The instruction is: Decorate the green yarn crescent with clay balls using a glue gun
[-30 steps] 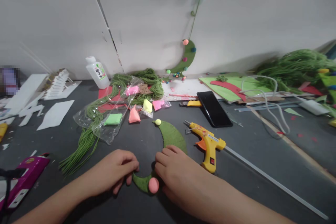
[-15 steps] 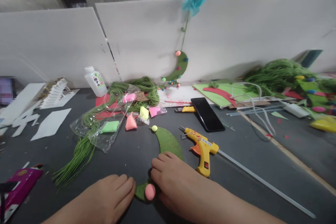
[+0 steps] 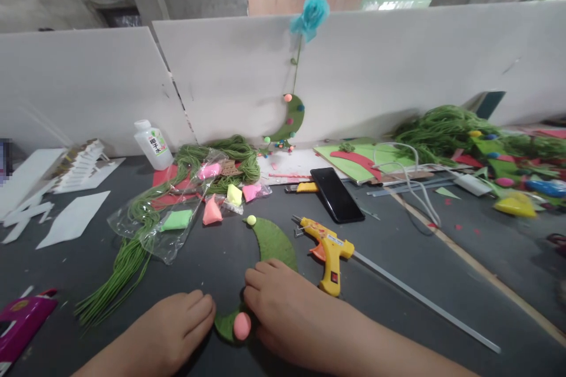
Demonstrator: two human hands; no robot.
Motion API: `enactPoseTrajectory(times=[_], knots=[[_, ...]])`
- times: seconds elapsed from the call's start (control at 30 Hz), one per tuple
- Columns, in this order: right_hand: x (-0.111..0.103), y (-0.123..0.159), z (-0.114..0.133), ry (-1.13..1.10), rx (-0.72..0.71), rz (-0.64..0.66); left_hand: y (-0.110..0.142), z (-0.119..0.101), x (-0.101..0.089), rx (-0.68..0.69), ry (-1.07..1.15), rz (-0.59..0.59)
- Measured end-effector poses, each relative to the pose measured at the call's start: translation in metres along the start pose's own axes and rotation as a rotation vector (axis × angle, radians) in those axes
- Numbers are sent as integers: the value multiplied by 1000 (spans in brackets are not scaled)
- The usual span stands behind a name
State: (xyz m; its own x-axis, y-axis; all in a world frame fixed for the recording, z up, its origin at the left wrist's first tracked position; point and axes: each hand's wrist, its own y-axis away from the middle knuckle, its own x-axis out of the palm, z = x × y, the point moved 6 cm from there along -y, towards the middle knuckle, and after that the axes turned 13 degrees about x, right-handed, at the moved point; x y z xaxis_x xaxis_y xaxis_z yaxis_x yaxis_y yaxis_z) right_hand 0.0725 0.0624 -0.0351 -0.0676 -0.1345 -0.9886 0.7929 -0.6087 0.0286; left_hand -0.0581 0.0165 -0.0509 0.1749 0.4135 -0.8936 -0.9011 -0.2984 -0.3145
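From my remote view: green crescent (image 3: 275,240) lies flat on dark counter (image 3: 207,259), left of glue gun (image 3: 328,247). Right hand (image 3: 283,300) drapes over its middle — undersides of fingers hidden, so I can't tell whether grip is clenched or just resting. Left hand (image 3: 188,321) sits at lower end, fingers together; grasp there unclear to me too. I judge crescent light, fairly stiff, not slippery. Pink ball (image 3: 242,326) and yellow ball (image 3: 251,220) might detach — I'd hold bare edges.

Between those fingers (image 3: 204,309) I'm seeing a coral-pink ball (image 3: 242,326) dotting a green crescent (image 3: 273,242); right of them, a yellow-and-orange glue gun (image 3: 329,253).
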Motion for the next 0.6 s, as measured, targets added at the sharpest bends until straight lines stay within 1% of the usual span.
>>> enactPoseTrajectory(times=[0.07, 0.13, 0.2, 0.27, 0.37, 0.5, 0.57, 0.6], knots=[[1, 0, 0, 0, -2, 3, -1, 0, 0, 34, 16, 0], [1, 0, 0, -4, -4, 12, 0, 2, -1, 43, 7, -29], [0, 0, 1, -2, -11, 12, 3, 4, -1, -14, 26, -56], [-1, 0, 1, 0, -17, 4, 8, 8, 3, -140, 133, -60], [-2, 0, 1, 8, -15, 2, 17, 14, 14, -413, 414, -36], [-1, 0, 0, 0, -7, 14, 26, 17, 31, -811, 704, 56], [-1, 0, 1, -5, -13, 10, 29, 16, 39, -959, 793, 101], [-1, 0, 1, -3, -15, 12, 30, 15, 42, -1010, 829, 115]])
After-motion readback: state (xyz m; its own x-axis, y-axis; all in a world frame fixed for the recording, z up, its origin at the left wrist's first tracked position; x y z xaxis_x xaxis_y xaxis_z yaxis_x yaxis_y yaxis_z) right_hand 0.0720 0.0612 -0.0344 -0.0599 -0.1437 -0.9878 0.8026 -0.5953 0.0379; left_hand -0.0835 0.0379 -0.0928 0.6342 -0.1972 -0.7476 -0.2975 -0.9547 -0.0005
